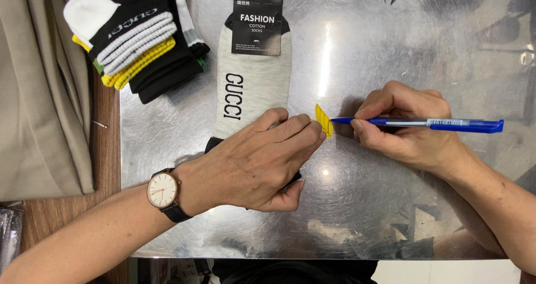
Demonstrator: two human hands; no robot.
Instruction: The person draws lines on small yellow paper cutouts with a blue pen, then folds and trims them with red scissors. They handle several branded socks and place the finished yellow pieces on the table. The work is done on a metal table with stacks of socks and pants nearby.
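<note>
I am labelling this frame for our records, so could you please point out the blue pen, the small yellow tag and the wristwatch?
blue pen [430, 123]: head view, on the middle of its barrel.
small yellow tag [323, 120]: head view, on its flat face.
wristwatch [162, 192]: head view, on its white dial.

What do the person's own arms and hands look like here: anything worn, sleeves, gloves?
Both forearms are bare, with no sleeves in view and no gloves. The left hand has a wristwatch at the wrist: round white dial, thin metal rim, dark strap. The right hand wears nothing visible; no rings show.
</note>
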